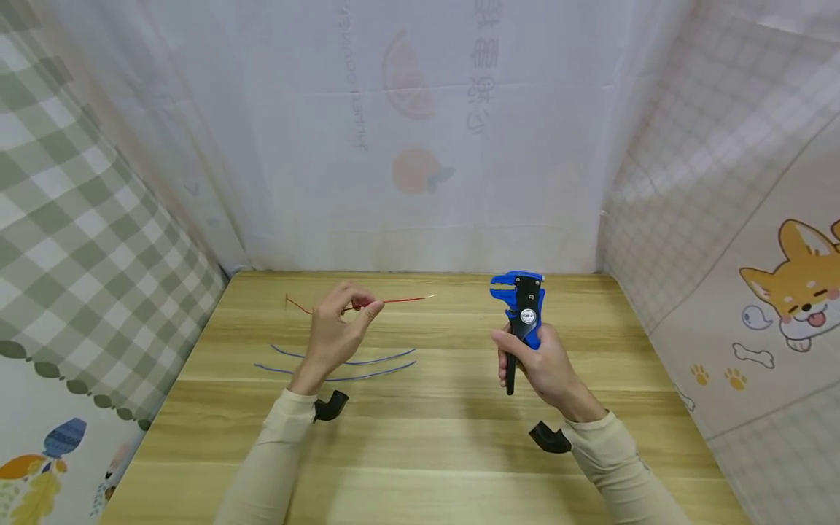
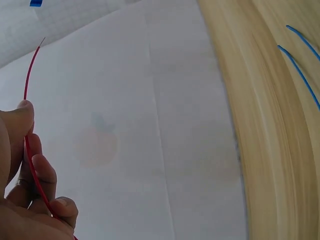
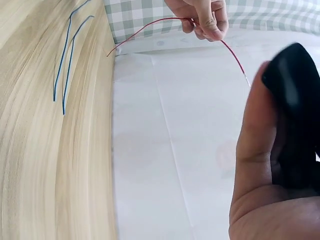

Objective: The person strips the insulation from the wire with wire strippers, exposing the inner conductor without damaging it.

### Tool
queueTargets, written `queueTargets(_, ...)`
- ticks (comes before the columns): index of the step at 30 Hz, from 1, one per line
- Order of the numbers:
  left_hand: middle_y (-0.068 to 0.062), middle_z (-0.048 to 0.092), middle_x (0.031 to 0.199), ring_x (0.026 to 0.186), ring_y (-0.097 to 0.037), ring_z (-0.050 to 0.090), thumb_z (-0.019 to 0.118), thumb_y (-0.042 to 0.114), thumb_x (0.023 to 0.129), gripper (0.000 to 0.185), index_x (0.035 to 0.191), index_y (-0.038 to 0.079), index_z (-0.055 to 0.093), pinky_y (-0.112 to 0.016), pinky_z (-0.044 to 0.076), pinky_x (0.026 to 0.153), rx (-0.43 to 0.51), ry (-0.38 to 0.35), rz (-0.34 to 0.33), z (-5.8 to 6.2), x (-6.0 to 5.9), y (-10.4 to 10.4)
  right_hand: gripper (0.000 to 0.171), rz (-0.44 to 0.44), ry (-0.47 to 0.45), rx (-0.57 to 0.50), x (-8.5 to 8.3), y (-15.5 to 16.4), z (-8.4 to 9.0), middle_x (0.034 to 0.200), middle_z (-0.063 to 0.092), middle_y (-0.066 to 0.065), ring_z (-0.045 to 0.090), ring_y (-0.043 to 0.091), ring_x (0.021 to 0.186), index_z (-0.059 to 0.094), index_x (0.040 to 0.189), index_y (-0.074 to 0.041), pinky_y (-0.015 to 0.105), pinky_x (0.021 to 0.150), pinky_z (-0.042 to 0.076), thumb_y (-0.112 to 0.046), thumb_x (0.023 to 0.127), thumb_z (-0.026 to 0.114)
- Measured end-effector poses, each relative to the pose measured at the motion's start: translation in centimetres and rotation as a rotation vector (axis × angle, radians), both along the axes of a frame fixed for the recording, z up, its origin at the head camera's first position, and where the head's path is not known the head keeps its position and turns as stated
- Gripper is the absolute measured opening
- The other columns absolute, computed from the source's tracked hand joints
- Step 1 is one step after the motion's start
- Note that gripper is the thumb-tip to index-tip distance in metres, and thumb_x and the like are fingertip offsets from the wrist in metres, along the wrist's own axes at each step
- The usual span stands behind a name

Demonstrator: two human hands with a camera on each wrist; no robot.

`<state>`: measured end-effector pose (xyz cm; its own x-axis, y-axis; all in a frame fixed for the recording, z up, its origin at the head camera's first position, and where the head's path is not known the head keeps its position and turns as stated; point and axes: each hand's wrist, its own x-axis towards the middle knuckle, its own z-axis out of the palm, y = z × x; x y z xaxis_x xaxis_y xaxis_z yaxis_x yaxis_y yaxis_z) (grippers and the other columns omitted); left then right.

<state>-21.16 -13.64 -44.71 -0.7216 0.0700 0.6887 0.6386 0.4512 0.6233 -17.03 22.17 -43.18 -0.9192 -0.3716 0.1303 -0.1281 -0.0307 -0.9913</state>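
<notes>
My left hand (image 1: 337, 328) pinches a thin red wire (image 1: 403, 300) between thumb and fingertips, held over the table's left half. Its right end shows a short bare metal tip (image 2: 42, 42), pointing toward the tool. The other end of the wire (image 3: 135, 33) trails off past the hand. On the right, my right hand (image 1: 547, 368) grips a blue and black wire stripper (image 1: 527, 302) by its handles, head up and jaws facing left, apart from the wire. Only its dark handle (image 3: 292, 85) shows in the right wrist view. Two blue wires lie below the left hand.
The blue wires, an upper one (image 1: 383, 359) and a lower one (image 1: 377, 375), lie roughly parallel on the wooden table (image 1: 420, 452). A pale printed curtain (image 1: 525, 182) hangs behind the table's back edge. Patterned cloths hang at both sides. Black mounts (image 1: 332, 405) sit at both wrists.
</notes>
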Motion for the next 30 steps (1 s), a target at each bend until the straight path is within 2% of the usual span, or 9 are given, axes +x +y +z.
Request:
queueTargets(4, -0.006, 0.075, 0.091, 0.083, -0.023, 0.063, 0.091, 0.006, 0.095, 0.010, 0.094, 0.009, 0.081, -0.022, 0.044, 0.077, -0.008, -0.033, -0.006, -1.0, 0.0, 0.3, 0.012, 0.027, 0.026, 0.014, 0.1, 0.2, 0.0, 0.077, 0.070, -0.001, 0.071, 0.016, 0.065, 0.059, 0.106, 0.000, 0.053, 0.062, 0.067, -0.007, 0.116, 0.059)
queueTargets(10, -0.007, 0.074, 0.091, 0.084, -0.020, 0.063, 0.091, 0.007, 0.095, 0.009, 0.097, 0.008, 0.082, -0.022, 0.047, 0.078, -0.010, -0.089, -0.024, -2.2, 0.0, 0.6, 0.015, 0.084, 0.055, 0.012, 0.1, 0.3, -0.1, 0.081, 0.072, 0.001, 0.075, 0.024, 0.068, 0.058, 0.106, 0.008, 0.053, 0.068, 0.069, -0.005, 0.115, 0.059)
queueTargets(15, -0.007, 0.075, 0.092, 0.085, -0.017, 0.062, 0.091, 0.006, 0.095, 0.009, 0.097, 0.008, 0.082, -0.027, 0.052, 0.078, -0.019, -0.121, -0.026, -3.1, -0.2, 0.9, 0.012, 0.130, 0.071, 0.023, 0.2, 0.5, -0.1, 0.084, 0.073, 0.002, 0.077, 0.026, 0.071, 0.063, 0.106, 0.002, 0.053, 0.070, 0.070, -0.003, 0.115, 0.058)
queueTargets(19, -0.006, 0.075, 0.093, 0.086, -0.015, 0.063, 0.090, 0.009, 0.097, 0.008, 0.099, 0.009, 0.082, -0.025, 0.051, 0.079, -0.038, -0.175, -0.013, -4.1, -0.6, 1.1, 0.012, 0.159, 0.078, 0.030, 0.2, 0.7, -0.2, 0.085, 0.073, 0.002, 0.078, 0.026, 0.072, 0.063, 0.107, 0.002, 0.053, 0.071, 0.070, -0.003, 0.115, 0.056)
queueTargets(25, -0.006, 0.077, 0.096, 0.087, -0.015, 0.063, 0.089, 0.011, 0.099, 0.006, 0.102, 0.009, 0.084, -0.023, 0.050, 0.079, -0.050, -0.255, -0.006, -5.3, -1.3, 1.2, 0.013, 0.164, 0.078, 0.018, 0.1, 1.1, -0.5, 0.087, 0.073, 0.002, 0.078, 0.025, 0.074, 0.060, 0.108, 0.007, 0.052, 0.071, 0.070, -0.002, 0.116, 0.054)
queueTargets(30, -0.007, 0.078, 0.099, 0.090, -0.016, 0.066, 0.085, 0.012, 0.102, 0.006, 0.106, 0.008, 0.084, -0.032, 0.056, 0.081, -0.065, -0.299, -0.025, -5.8, -1.8, 1.3, 0.016, 0.141, 0.069, -0.033, -0.1, 1.5, -1.0, 0.089, 0.074, 0.002, 0.078, 0.020, 0.075, 0.058, 0.109, 0.011, 0.049, 0.072, 0.070, -0.001, 0.117, 0.051)
